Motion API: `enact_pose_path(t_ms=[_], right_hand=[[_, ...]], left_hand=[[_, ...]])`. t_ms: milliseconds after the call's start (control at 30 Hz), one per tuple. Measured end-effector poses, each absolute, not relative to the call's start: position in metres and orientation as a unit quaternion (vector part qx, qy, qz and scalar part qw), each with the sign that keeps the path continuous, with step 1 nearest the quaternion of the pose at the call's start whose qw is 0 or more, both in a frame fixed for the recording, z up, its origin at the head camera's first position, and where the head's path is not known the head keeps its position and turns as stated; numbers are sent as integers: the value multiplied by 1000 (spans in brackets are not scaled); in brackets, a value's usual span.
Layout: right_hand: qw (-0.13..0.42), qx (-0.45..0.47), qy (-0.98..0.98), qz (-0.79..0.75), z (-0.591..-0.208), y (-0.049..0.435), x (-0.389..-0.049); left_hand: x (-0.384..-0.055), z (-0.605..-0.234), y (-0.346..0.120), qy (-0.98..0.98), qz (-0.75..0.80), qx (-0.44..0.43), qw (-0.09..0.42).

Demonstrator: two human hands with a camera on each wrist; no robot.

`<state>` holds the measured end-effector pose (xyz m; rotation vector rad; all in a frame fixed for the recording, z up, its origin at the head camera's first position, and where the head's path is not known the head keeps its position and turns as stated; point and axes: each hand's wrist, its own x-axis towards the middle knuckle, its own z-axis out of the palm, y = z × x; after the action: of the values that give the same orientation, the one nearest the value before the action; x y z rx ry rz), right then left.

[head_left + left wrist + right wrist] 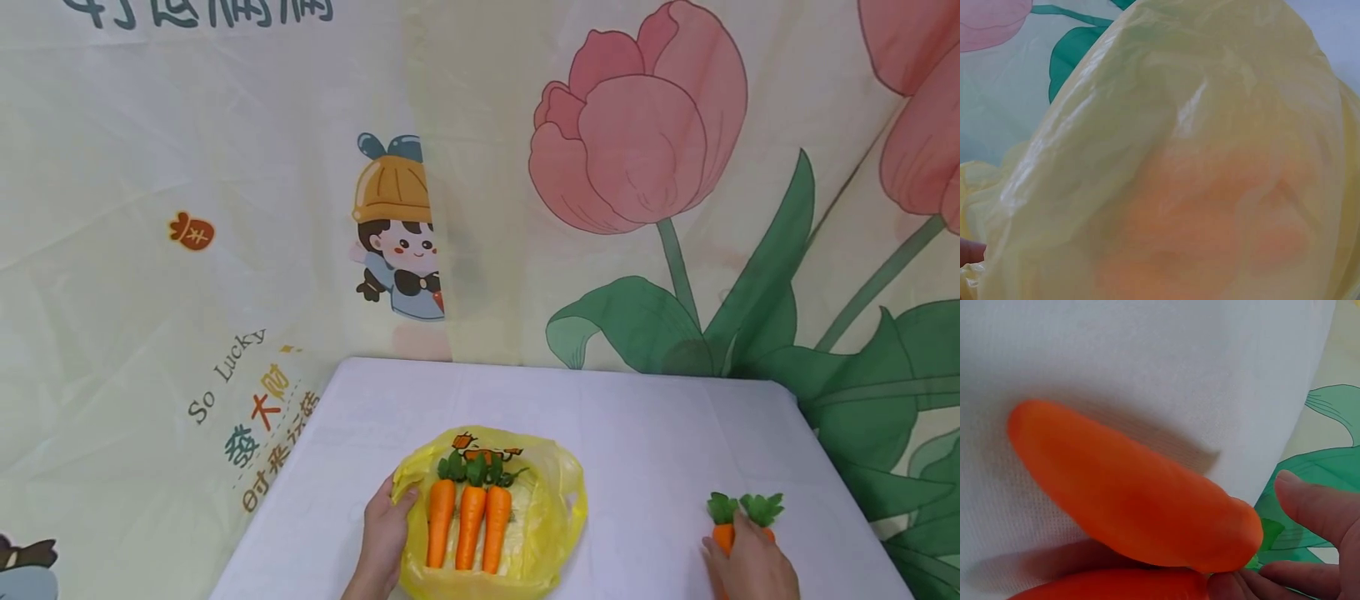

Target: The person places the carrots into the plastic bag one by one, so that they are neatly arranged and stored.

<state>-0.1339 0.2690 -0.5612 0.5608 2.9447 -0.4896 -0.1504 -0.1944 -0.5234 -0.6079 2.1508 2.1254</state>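
My left hand (384, 533) pinches the left rim of a yellow plastic bag (562, 508), which lies spread on the table. Three orange carrots (470, 529) with green tops lie side by side in it. In the left wrist view the bag's film (1222, 81) covers most of the picture, with blurred orange behind it. At the right, my right hand (756, 567) is over two more carrots, partly hiding them. The right wrist view has one carrot (1141, 494) above a second carrot (1129, 587); fingers touch them near the tops while the thumb (1313, 503) stands apart.
A white cloth covers the table (637, 450). Behind it hangs a backdrop (480, 192) printed with pink tulips, green leaves and a cartoon figure. White table surface lies between the bag and the right-hand carrots.
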Motion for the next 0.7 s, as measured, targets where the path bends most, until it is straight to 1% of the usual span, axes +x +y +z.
enact_pose_path(t_ms=[267,500,700], right_hand=[[100,204,953,-201,-567,269,-133],[121,197,940,-251,-570,267,-131],[164,201,909,-325,-576,261,-131]], left_hand=[[-150,-525,-194,690,697,-193,31],[-151,-526,-194,686,702,-187,29],[-151,-527,-194,683,706,-187,30]])
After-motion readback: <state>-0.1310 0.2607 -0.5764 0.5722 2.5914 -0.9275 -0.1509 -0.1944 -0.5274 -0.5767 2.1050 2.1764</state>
